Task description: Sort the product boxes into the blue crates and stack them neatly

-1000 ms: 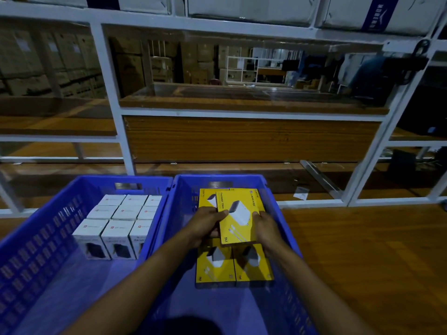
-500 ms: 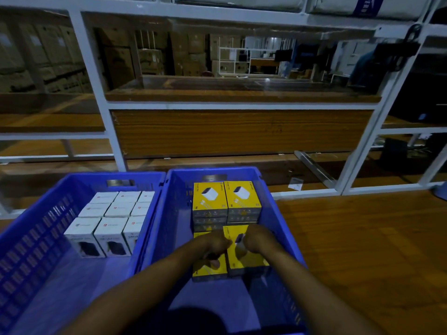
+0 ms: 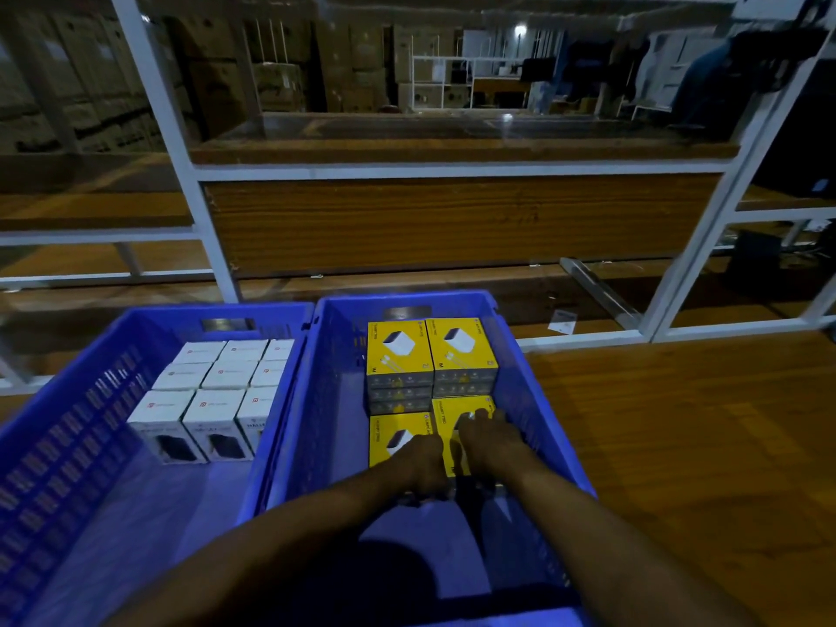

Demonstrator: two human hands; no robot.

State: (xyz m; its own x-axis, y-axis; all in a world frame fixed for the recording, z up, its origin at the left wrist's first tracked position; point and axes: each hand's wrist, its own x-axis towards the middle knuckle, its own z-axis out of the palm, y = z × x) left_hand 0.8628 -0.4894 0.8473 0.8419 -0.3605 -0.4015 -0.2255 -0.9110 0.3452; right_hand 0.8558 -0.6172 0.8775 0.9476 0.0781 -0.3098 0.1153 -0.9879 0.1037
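Yellow box, held raised a second ago, now sits low in the stacks. Left crate [image 3: 149, 323]: white boxes [image 3: 212, 391] in rows. Right crate [image 3: 334, 377]: far yellow stack [image 3: 429, 350]. Left hand [image 3: 423, 463] curls over the near edge of the near-left yellow box [image 3: 389, 438]. Right hand [image 3: 491, 438] presses flat on the near-right yellow box [image 3: 452, 416]. Hands side by side.

Dim bluish light, one lamp [image 3: 520, 29] far back, soft blur, bowed edges, dark shadow in the right crate [image 3: 325, 400].
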